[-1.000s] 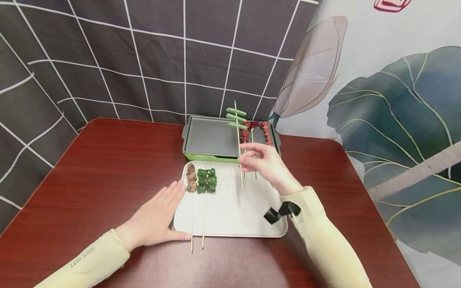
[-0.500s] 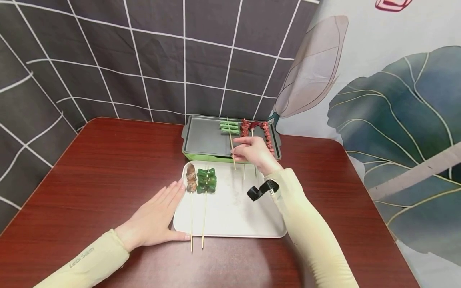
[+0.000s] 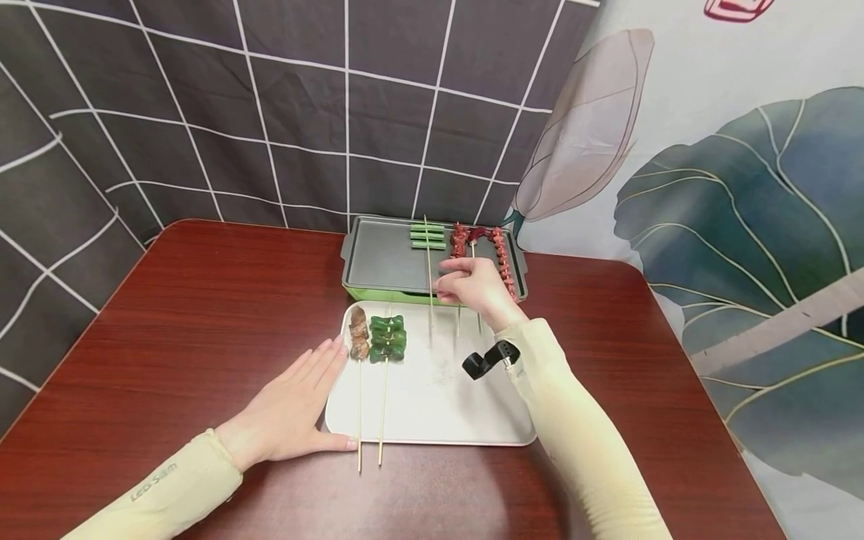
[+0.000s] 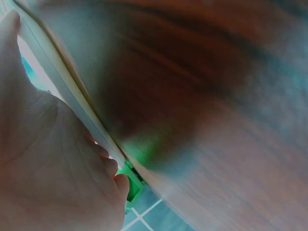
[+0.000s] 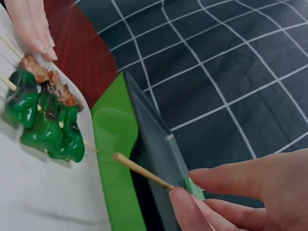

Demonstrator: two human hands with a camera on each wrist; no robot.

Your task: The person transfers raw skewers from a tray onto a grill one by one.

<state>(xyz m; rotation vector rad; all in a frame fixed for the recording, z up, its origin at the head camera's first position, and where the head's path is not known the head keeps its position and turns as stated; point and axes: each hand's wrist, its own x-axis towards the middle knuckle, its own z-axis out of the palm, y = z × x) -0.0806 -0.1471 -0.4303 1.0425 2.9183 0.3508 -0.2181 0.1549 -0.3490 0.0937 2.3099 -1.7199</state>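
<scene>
While the left hand (image 3: 293,409) rests, fingers straight, along the left edge of the white tray (image 3: 445,405), lower center, the right hand (image 3: 475,285), mid-frame, has bent fingers at the stick of the green skewer (image 3: 428,245). That skewer is on the grill pan (image 3: 381,255), upper center, left of the nearest red skewer (image 3: 459,240), stick end over the tray. Can't tell if the fingertips pinch the stick or just sit beside it. Best practice: let the pan's front rim carry the stick, then lift off straight, no sideways drag.
</scene>
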